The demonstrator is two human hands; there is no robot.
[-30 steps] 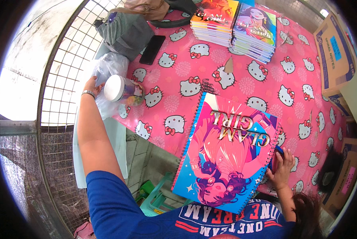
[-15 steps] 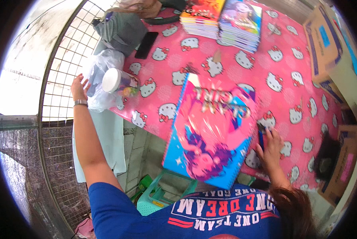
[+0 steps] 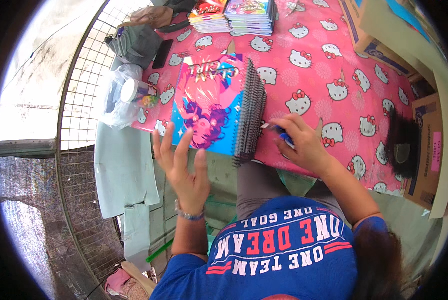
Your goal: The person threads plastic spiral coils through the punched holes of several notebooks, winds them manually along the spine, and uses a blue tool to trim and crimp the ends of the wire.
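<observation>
A stack of spiral notebooks [image 3: 204, 107] with blue and pink illustrated covers stands near the table's front edge, its black coils along the right side. Just in front of its lower left part, my left hand [image 3: 184, 167] is open, fingers spread, holding nothing. To the right of the coils, my right hand [image 3: 304, 142] grips a blue utility knife [image 3: 285, 138]. Its short metal blade points left, close to the coils. Whether the blade touches them I cannot tell.
A pink patterned cloth [image 3: 304, 75] covers the table. Two notebook piles [image 3: 249, 22] stand at the back. To the left are a white-lidded jar [image 3: 129, 91], a plastic bag [image 3: 115, 107], a black phone [image 3: 162, 54] and a grey bag [image 3: 134, 42]. Cardboard boxes [image 3: 424, 155] line the right side.
My right hand has picked up the utility knife from the table and moved left to the coils. My left hand came from beside the plastic bag toward the notebooks. The head view has shifted.
</observation>
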